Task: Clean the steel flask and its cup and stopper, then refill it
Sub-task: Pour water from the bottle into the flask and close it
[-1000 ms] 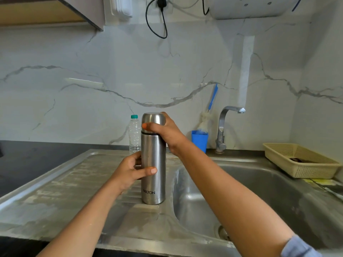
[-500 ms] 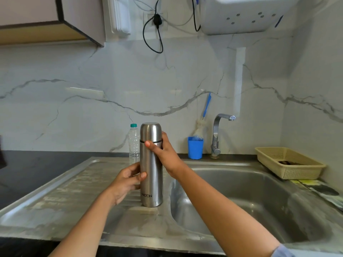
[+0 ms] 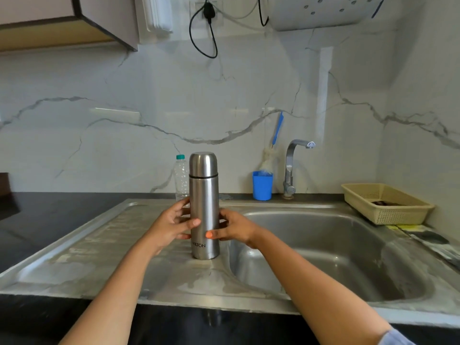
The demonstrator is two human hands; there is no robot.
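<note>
A tall steel flask (image 3: 204, 195) stands upright on the drainboard (image 3: 99, 245) just left of the sink basin (image 3: 323, 250). Its steel cup (image 3: 203, 163) sits on top as a cap; the stopper is hidden. My left hand (image 3: 171, 224) wraps the flask's lower left side, thumb across the front. My right hand (image 3: 235, 227) holds the lower right side, thumb on the front above the logo.
Behind the flask stands a clear plastic bottle (image 3: 181, 178) with a teal cap. A blue cup (image 3: 262, 185) holding a bottle brush (image 3: 270, 155) and the tap (image 3: 292, 165) are at the back. A beige basket (image 3: 385, 202) sits at the right.
My right hand has slid down from the cup at the top of the flask to its lower body. The left hand keeps its hold. The flask stays standing in place.
</note>
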